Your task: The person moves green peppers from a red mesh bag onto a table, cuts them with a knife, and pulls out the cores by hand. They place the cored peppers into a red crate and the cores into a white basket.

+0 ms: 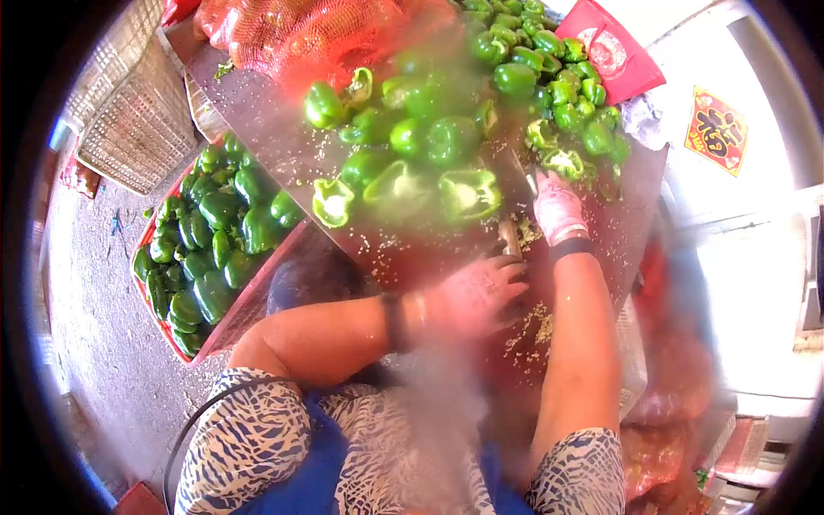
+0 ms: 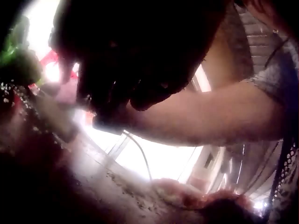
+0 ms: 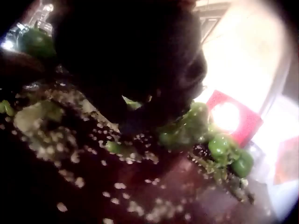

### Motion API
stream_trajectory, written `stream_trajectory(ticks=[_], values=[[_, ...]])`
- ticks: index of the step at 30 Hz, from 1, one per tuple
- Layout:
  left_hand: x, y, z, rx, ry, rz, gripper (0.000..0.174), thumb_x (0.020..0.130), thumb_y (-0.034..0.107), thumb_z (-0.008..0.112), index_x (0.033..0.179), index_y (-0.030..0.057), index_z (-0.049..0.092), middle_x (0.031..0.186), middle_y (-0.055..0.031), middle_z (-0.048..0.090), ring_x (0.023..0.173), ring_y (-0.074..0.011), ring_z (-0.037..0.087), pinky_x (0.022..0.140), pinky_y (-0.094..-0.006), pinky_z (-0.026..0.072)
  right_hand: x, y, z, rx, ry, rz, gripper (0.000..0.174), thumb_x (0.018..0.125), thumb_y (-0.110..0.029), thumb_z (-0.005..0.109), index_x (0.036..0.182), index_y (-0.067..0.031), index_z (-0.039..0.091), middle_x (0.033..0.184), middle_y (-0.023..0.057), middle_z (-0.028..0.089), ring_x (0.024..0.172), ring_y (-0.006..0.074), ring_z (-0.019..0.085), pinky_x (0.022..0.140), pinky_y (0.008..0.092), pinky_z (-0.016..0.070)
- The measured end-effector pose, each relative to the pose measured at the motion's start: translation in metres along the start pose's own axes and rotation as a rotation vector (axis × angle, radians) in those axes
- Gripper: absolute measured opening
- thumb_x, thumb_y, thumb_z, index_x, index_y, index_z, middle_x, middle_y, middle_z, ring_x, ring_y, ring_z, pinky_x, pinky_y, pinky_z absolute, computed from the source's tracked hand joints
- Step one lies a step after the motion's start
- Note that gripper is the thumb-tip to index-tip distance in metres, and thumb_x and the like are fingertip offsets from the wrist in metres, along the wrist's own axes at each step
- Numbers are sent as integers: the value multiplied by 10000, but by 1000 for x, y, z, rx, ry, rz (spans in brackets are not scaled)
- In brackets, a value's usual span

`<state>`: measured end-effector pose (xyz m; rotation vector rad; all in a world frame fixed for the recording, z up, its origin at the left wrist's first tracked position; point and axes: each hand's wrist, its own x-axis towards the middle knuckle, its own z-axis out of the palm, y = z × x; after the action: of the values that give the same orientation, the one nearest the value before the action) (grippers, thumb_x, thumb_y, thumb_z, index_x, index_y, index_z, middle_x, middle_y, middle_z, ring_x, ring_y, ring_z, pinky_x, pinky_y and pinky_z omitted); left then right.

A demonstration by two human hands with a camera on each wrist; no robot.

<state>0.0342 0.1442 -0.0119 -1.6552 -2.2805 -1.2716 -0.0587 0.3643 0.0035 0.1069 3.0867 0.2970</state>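
My left hand (image 1: 481,296), with a dark band at the wrist, lies flat on the wet reddish table (image 1: 283,146), fingers stretched out over scattered pale seeds (image 1: 532,322). My right hand (image 1: 558,206) wears a light glove and sits knuckles-up just beyond it, beside cut green pepper pieces (image 1: 562,163). A dark blade-like shape (image 1: 526,178) and a brown piece (image 1: 511,236) lie against its left side; whether it grips them is hidden. Halved peppers (image 1: 468,193) lie open in front. In the right wrist view the hand is a dark mass over seeds (image 3: 70,156) and peppers (image 3: 224,147).
A heap of whole green peppers (image 1: 532,60) fills the far table. A red crate (image 1: 249,300) of peppers stands on the floor at left. A red mesh sack (image 1: 292,34) lies at the back, wire baskets (image 1: 137,112) far left, and a red bag (image 1: 614,51) at back right.
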Motion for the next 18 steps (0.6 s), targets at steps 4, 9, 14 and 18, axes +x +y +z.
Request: stream_trajectory(ticks=[4, 9, 14, 18], values=[[0, -6, -6, -54, 29, 45, 409, 811, 290, 603, 1104, 6, 585, 1238, -214, 522, 1161, -354, 483, 979, -452, 394, -47, 17, 2, -63, -135, 77, 331, 862, -107, 461, 1167, -59, 581, 1155, 160, 609, 1091, 314, 574, 953, 391, 451], [-8, -8, -23, -148, 7, -13, 302, 793, 252, 608, 1014, 46, 605, 1113, -170, 575, 1011, -327, 562, 867, -414, 460, -175, 111, 15, 144, -12, 518, 267, 861, -111, 502, 1093, -49, 619, 1038, 183, 641, 1022, 310, 602, 884, 390, 471], [-9, 1, -59, -211, 244, -67, 245, 839, 90, 645, 1063, -6, 618, 1003, -137, 645, 933, -249, 613, 859, -332, 477, -292, 168, 13, -480, 36, 458, 327, 929, -165, 375, 1160, -29, 563, 1049, 208, 614, 950, 358, 619, 814, 416, 501], [-12, -12, -59, -627, 373, -438, 220, 921, 112, 550, 1091, -4, 628, 1012, -92, 669, 894, -146, 615, 817, -283, 486, -257, 18, -14, -10, -71, 317, 495, 865, -312, 566, 1253, -11, 501, 1238, 196, 518, 1154, 345, 502, 999, 422, 402]])
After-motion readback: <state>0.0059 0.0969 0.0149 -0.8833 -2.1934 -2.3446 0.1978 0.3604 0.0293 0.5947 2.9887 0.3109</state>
